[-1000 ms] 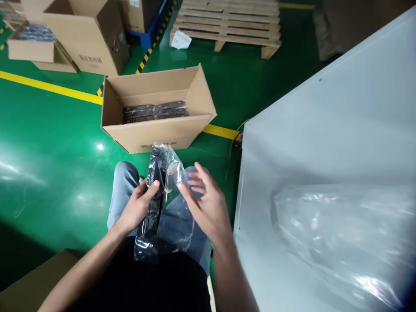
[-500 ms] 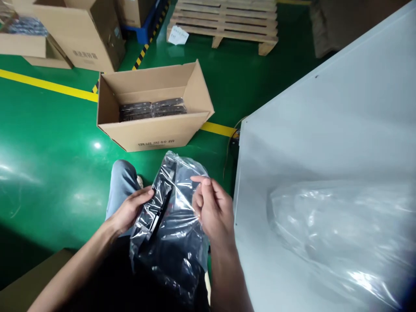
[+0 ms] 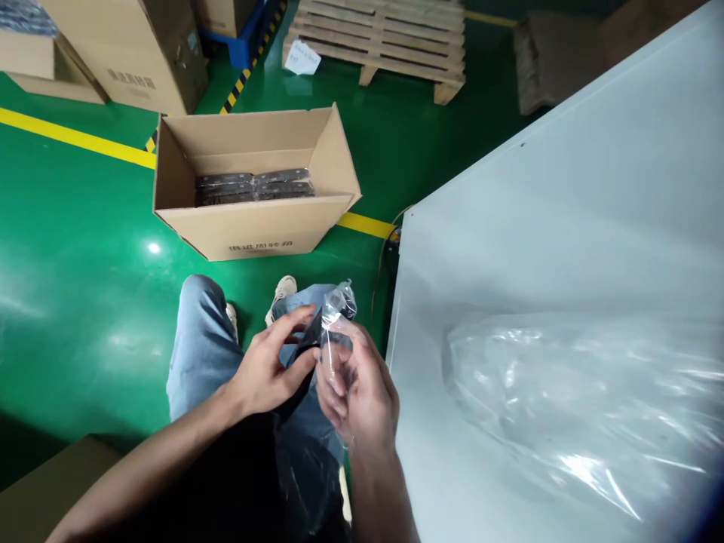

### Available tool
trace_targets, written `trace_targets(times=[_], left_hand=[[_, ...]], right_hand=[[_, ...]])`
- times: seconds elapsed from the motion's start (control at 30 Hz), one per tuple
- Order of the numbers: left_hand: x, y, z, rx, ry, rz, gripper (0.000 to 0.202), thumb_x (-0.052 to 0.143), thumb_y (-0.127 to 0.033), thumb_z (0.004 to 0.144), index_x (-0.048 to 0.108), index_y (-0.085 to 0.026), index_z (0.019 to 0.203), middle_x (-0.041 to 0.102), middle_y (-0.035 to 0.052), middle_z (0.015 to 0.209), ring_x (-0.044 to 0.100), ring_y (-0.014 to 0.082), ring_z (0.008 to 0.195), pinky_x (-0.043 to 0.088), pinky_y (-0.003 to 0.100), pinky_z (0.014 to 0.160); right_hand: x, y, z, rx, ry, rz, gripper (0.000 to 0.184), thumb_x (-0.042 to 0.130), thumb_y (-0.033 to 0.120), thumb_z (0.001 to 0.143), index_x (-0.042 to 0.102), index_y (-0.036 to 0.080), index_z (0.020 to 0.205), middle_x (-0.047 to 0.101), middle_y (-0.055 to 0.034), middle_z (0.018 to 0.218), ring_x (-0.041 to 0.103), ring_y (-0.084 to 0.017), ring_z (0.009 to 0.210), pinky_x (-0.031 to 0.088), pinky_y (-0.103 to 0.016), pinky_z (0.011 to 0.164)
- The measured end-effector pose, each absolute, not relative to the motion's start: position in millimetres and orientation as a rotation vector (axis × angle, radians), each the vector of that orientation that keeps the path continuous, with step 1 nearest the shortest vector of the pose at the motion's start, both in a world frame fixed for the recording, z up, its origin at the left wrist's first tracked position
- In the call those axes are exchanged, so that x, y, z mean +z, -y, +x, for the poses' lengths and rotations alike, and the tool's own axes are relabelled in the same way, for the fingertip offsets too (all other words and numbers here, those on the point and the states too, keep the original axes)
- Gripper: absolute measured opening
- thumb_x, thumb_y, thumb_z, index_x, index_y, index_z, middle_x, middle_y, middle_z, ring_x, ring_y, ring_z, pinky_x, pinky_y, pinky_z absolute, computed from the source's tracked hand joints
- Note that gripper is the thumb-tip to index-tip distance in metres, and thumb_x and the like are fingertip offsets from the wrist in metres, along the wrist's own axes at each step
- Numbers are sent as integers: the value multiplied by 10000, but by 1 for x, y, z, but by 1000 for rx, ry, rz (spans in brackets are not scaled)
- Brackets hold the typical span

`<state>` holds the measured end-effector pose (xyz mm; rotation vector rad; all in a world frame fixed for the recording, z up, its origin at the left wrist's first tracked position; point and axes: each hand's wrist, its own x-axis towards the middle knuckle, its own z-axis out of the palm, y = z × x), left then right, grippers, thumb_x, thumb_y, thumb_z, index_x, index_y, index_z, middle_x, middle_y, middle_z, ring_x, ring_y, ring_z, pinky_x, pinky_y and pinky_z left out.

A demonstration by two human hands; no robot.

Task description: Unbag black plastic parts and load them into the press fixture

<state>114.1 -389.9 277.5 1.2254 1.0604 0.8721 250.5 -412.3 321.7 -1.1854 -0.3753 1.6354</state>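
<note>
Here, in the head view, both hands meet over the person's lap. The left hand [image 3: 271, 369] curls around a flat black part [image 3: 305, 351], fingers closed on its edge. The right hand [image 3: 356, 388] pinches the clear plastic bag [image 3: 339, 305] that sleeves the upper end of that part, fingers folded shut on the film. The bag trails down over the jeans [image 3: 197, 347]. Ahead on the green floor [image 3: 73, 264] sits an open cardboard box [image 3: 254, 226] with bagged black parts stacked inside. To the right stands a pale table [image 3: 566, 226] carrying a heap of clear plastic [image 3: 582, 400]. A wooden pallet [image 3: 385, 38] lies farther off.
</note>
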Motion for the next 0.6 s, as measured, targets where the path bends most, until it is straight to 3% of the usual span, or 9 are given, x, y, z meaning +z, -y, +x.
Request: trace_targets(times=[0.13, 0.33, 0.6], left_hand=[[274, 388, 118, 898, -1178, 1210, 259, 697, -372, 975, 828, -240, 1156, 788, 86, 1199, 731, 283, 1139, 536, 394, 1093], [258, 395, 119, 860, -1309, 1074, 409, 596, -552, 1018, 827, -218, 1057, 789, 54, 972, 705, 250, 927, 553, 325, 848], [247, 391, 132, 753, -1371, 953, 471, 562, -624, 1000, 765, -209, 904, 756, 58, 898, 654, 236, 842, 481, 301, 717]], right_hand=[[323, 417, 257, 1532, 418, -1374, 537, 590, 695, 957, 702, 252, 1238, 364, 109, 523, 199, -58, 339, 213, -177, 284], [313, 431, 281, 1289, 594, -1680, 601, 599, 683, 965, 738, 191, 1281, 340, 90, 538, 278, -80, 372, 248, -213, 295], [295, 440, 296, 1299, 578, -1753, 610, 589, 728, 952, 741, 217, 1249, 324, 87, 565, 277, -85, 392, 269, -212, 299]])
